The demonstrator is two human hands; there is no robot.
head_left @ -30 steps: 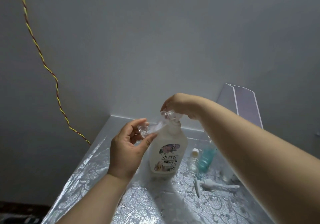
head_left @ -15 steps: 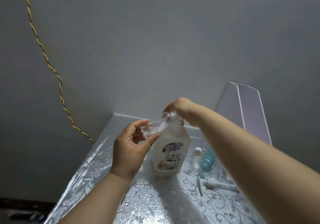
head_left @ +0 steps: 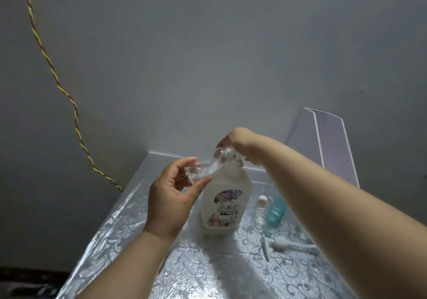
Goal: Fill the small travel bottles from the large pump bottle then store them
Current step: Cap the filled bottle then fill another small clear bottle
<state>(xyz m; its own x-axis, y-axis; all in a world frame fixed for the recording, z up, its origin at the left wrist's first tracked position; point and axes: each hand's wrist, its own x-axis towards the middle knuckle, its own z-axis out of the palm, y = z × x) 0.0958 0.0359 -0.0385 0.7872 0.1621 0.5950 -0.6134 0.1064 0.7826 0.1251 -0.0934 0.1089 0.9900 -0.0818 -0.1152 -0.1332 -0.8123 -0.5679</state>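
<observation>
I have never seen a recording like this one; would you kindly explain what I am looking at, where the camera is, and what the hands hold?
There is no machine here. A person works with bare hands, and the single camera sits on their head, looking forward and down, so both forearms reach in from below. The left hand pinches a small clear bottle, tilted towards the neck of the large bottle, whose top the right hand grips. The large bottle stands on a table with a silvery patterned cover. A white pump lies on the table to the right, off the bottle. Behind it stand a capped clear bottle and a teal bottle.
</observation>
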